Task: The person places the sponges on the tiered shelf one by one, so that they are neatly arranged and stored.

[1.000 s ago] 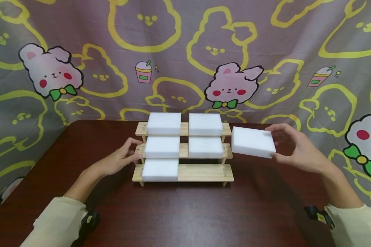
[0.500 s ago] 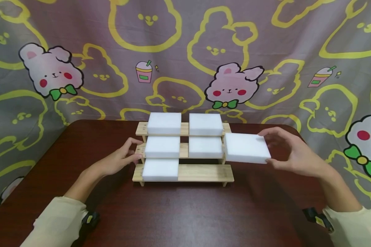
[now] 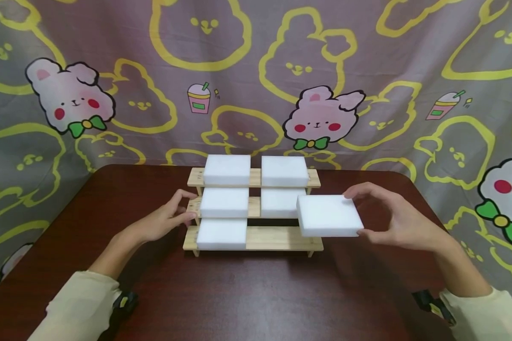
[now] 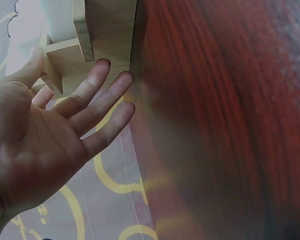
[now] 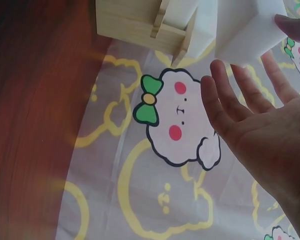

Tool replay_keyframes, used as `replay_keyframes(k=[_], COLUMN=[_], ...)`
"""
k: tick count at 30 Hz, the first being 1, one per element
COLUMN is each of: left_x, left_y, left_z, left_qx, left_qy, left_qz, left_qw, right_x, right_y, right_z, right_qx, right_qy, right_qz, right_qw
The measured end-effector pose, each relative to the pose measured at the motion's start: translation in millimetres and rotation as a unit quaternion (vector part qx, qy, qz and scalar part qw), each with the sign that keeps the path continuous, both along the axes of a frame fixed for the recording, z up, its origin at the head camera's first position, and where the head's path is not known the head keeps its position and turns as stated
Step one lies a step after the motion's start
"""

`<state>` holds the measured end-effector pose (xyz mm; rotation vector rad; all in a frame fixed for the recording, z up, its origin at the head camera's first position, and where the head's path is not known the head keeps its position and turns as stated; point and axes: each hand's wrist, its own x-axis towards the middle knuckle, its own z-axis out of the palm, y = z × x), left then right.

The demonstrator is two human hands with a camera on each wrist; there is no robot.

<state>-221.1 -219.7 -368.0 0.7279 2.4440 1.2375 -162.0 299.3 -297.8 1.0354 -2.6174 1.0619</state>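
A three-tier wooden display stand (image 3: 281, 238) holds several white foam blocks: two on the top tier, two on the middle and one at the left of the bottom tier (image 3: 221, 233). My right hand (image 3: 398, 218) pinches another white foam block (image 3: 329, 214) by its right side, thumb on the near corner and fingers at the far one. This block overlaps the right ends of the middle and bottom tiers in the head view. At the stand's left, my left hand (image 3: 164, 220) pinches the middle board's end (image 4: 51, 75) between thumb and index finger; its other fingers (image 4: 110, 92) extend loosely.
The stand rests on a dark red-brown wooden table (image 3: 247, 298). Behind the table hangs a grey curtain (image 3: 247, 57) with yellow outlines and cartoon bunny faces. Dark straps with a small device (image 3: 125, 300) sit at the sleeve cuffs.
My right hand has carried its foam block left and toward me, from beside the stand to over its lower right end. The left hand has stayed on the stand.
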Motion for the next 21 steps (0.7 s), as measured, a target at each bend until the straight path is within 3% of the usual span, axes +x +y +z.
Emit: replay_keyframes(k=[13, 21], left_x=[1.0, 0.8], left_y=[0.0, -0.1], left_z=[0.7, 0.2], left_qx=[0.003, 0.003], left_qy=[-0.001, -0.004], left_qz=[-0.001, 0.003], left_qw=[1.0, 1.0], right_x=[1.5, 0.8], right_y=[-13, -21], right_z=[-3.9, -15.2], right_qx=[0.006, 0.009], right_qy=[-0.009, -0.031], right_qz=[0.035, 0.044], right_qw=[0.9993, 0.9985])
